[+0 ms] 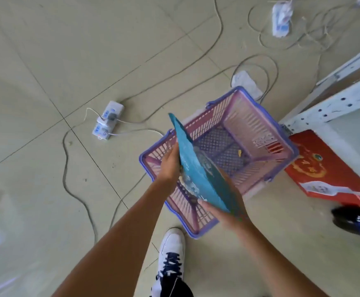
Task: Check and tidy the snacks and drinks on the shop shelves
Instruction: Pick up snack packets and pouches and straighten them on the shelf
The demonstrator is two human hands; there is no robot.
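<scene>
Tiled floor [46, 61] strewn with cables [67, 179]; left hand [170, 161] and right hand [224, 213] both grasp a teal snack bag [198, 168] edge-up over the basket [286, 146]; probably sorting stock; next, carry it right toward the shelf [335, 103]

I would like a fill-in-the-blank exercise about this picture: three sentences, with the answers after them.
The purple-rimmed basket stands on the ____.
The box beside it is ____.
The left hand and the right hand hold the teal bag over the ____.
Answers: floor; red; basket.
</scene>
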